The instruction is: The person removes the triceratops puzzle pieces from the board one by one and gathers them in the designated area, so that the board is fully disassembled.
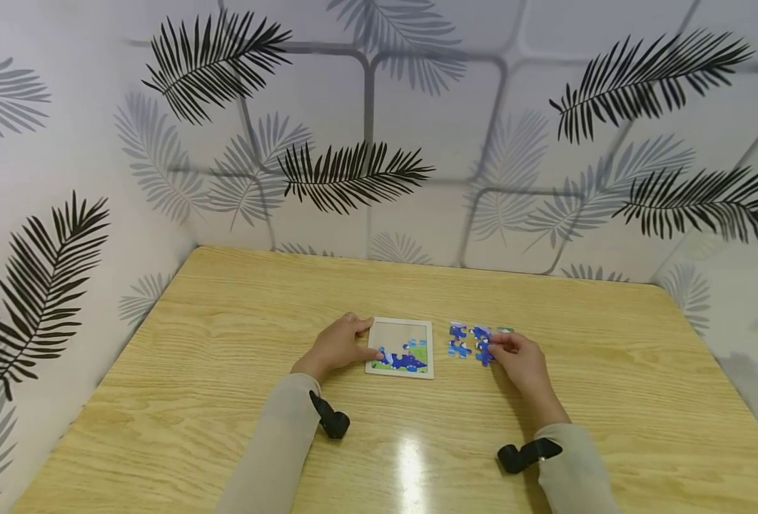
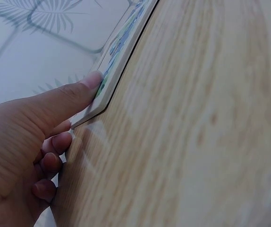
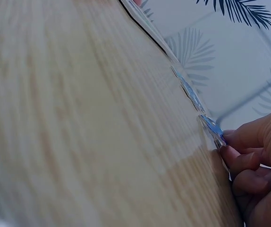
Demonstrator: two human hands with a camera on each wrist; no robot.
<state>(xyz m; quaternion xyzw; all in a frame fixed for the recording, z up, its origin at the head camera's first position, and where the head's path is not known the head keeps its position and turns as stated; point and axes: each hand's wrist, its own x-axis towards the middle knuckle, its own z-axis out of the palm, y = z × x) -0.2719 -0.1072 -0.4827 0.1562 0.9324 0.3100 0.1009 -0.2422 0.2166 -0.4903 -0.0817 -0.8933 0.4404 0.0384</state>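
Observation:
A square puzzle tray (image 1: 400,320) with a pale wooden rim lies on the table, its lower part filled with blue and green pieces. My left hand (image 1: 343,348) holds it from the left, thumb over the near corner and fingers at the far side; in the left wrist view the thumb (image 2: 81,90) presses on the picture beside the rim. Right of the tray lie several loose jigsaw pieces (image 1: 459,349). My right hand (image 1: 522,360) pinches a blue jigsaw piece (image 1: 484,355) between thumb and fingertips. The right wrist view shows this jigsaw piece (image 3: 212,126) low at the tabletop.
The wooden table (image 1: 257,307) reaches back to a wall (image 1: 430,121) with a leaf pattern. Another piece (image 1: 505,330), partly green, lies just behind the right hand. Black wrist cameras (image 1: 334,421) sit on both sleeves.

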